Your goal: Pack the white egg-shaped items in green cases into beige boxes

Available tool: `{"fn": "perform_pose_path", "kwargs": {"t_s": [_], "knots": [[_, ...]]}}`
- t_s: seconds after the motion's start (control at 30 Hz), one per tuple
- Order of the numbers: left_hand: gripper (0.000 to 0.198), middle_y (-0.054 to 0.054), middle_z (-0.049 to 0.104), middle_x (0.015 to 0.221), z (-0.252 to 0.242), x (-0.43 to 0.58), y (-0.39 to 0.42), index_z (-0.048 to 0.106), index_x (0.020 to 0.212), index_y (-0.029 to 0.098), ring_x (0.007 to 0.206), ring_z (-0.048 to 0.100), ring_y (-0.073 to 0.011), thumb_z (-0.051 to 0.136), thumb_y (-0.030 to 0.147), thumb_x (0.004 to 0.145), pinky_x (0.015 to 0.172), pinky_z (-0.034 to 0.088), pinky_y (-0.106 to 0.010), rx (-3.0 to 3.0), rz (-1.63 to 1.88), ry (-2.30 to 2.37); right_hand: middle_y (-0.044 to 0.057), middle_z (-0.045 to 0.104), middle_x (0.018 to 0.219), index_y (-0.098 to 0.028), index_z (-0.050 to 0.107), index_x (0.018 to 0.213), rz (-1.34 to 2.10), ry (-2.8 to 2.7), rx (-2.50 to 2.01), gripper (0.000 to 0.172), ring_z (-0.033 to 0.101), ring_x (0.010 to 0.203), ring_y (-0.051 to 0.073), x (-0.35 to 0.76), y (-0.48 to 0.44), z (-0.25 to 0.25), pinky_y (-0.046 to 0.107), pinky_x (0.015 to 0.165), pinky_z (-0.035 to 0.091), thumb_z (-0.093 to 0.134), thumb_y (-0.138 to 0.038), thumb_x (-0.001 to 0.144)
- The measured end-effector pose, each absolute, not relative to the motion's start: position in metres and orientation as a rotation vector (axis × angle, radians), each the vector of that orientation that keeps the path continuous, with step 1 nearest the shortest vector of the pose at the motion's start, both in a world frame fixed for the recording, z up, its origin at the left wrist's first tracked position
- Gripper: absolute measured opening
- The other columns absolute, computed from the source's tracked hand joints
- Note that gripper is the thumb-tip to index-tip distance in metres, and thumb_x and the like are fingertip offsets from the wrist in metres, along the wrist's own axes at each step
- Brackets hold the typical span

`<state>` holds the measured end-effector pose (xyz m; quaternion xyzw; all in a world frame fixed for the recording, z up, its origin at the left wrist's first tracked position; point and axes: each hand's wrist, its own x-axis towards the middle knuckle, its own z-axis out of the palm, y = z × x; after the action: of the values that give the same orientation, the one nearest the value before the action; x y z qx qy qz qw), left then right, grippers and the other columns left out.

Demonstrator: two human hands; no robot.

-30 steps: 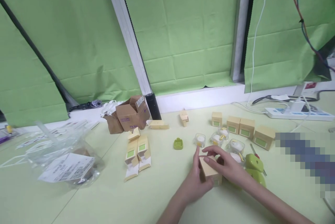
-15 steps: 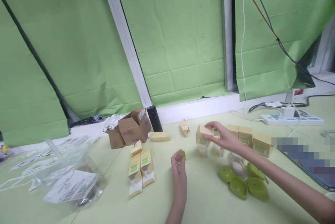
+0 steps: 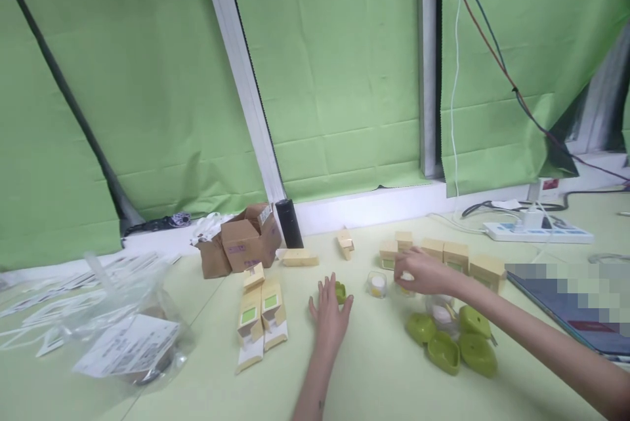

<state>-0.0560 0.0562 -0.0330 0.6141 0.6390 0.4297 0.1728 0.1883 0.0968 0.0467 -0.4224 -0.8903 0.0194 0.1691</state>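
Observation:
My left hand lies low over the table with its fingers spread. Beside its fingertips is a small green piece; whether they touch is unclear. My right hand points downward, fingers bent together around a small clear plastic cup, which the fingers partly hide. Left of that cup stands a similar clear cup with something white and yellow inside. Below my right forearm sit several green hollow shells and a clear package with a pale pink item.
Small cream boxes line up behind my right hand. Flattened cream boxes lie left of centre, near a brown carton and a black cylinder. A plastic bag is at left, a power strip at back right.
My right hand has let go of a cream box, now standing at the back, and has lowered to the clear cup. My left hand has spread its fingers beside the green piece.

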Motion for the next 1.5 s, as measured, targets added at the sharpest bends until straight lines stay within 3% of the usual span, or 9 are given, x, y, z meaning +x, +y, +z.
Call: {"fn": "perform_pose_path", "kwargs": {"t_s": [0.17,0.4,0.53,0.63,0.73,0.87,1.1,1.3,1.5], "knots": [[0.034,-0.011,0.057,0.119,-0.034,-0.062,0.059,0.055,0.107,0.024,0.116,0.046,-0.0299,0.053,0.027,0.072,0.103,0.016,-0.049,1.745,1.221,1.747,0.012,0.058,0.118,-0.022,0.055,0.119,0.167,-2.476,-1.191,0.044,0.049,0.110,0.031,0.172,0.086,0.031,0.048,0.094,0.032,0.057,-0.031,0.076],[0.033,-0.006,0.060,0.098,-0.033,-0.065,0.046,0.058,0.095,0.024,0.102,0.052,-0.0269,0.063,0.029,0.063,0.096,0.032,-0.042,1.594,1.400,1.613,0.011,0.061,0.098,-0.019,0.060,0.106,0.601,-2.271,-1.120,0.036,0.057,0.092,0.029,0.134,0.087,0.005,0.046,0.084,0.041,0.060,-0.031,0.073],[0.038,-0.009,0.052,0.110,-0.026,-0.062,0.046,0.053,0.102,0.021,0.102,0.052,-0.0236,0.061,0.038,0.069,0.087,0.041,-0.037,1.328,1.591,1.457,0.010,0.062,0.098,-0.020,0.052,0.114,0.952,-2.036,-0.983,0.041,0.062,0.083,0.022,0.135,0.065,0.000,0.037,0.069,0.051,0.024,-0.038,0.092],[0.040,-0.008,0.052,0.102,-0.021,-0.058,0.043,0.050,0.104,0.021,0.088,0.055,-0.0200,0.057,0.043,0.072,0.074,0.048,-0.035,1.119,1.653,1.275,0.011,0.064,0.096,-0.019,0.055,0.109,1.137,-1.879,-0.862,0.057,0.063,0.087,0.022,0.139,0.053,0.002,0.038,0.073,0.052,0.005,-0.042,0.093],[0.039,-0.004,0.053,0.087,-0.018,-0.052,0.038,0.045,0.099,0.020,0.078,0.055,-0.0167,0.059,0.044,0.071,0.070,0.049,-0.035,0.949,1.696,1.093,0.013,0.064,0.094,-0.016,0.058,0.103,1.255,-1.763,-0.798,0.066,0.063,0.088,0.023,0.143,0.048,0.004,0.042,0.080,0.050,0.000,-0.047,0.091],[0.033,-0.003,0.054,0.088,-0.014,-0.049,0.034,0.047,0.090,0.019,0.080,0.055,-0.0151,0.064,0.035,0.067,0.073,0.048,-0.033,0.827,1.699,0.903,0.011,0.064,0.092,-0.017,0.059,0.098,1.323,-1.644,-0.841,0.057,0.062,0.085,0.023,0.146,0.047,0.003,0.040,0.076,0.050,0.014,-0.050,0.091],[0.028,-0.003,0.057,0.090,-0.007,-0.051,0.031,0.054,0.095,0.017,0.080,0.055,-0.0137,0.060,0.027,0.070,0.075,0.046,-0.030,0.727,1.590,0.754,-0.002,0.058,0.080,-0.024,0.057,0.080,1.214,-1.504,-1.068,0.031,0.053,0.074,0.018,0.141,0.036,-0.001,0.030,0.067,0.046,0.068,-0.049,0.066],[0.027,-0.002,0.058,0.086,-0.006,-0.049,0.029,0.056,0.094,0.016,0.076,0.057,-0.0144,0.061,0.027,0.069,0.072,0.045,-0.030,0.690,1.532,0.722,0.005,0.064,0.082,-0.022,0.053,0.090,1.426,-1.424,-0.968,0.041,0.058,0.063,0.017,0.137,0.033,0.010,0.030,0.057,0.050,0.031,-0.056,0.087],[0.028,-0.002,0.059,0.085,-0.006,-0.050,0.032,0.056,0.095,0.016,0.074,0.057,-0.0140,0.062,0.025,0.069,0.070,0.044,-0.028,0.679,1.514,0.702,0.006,0.062,0.082,-0.022,0.052,0.086,1.319,-1.467,-1.001,0.042,0.059,0.068,0.018,0.145,0.044,0.009,0.033,0.061,0.050,0.028,-0.056,0.088]]}}
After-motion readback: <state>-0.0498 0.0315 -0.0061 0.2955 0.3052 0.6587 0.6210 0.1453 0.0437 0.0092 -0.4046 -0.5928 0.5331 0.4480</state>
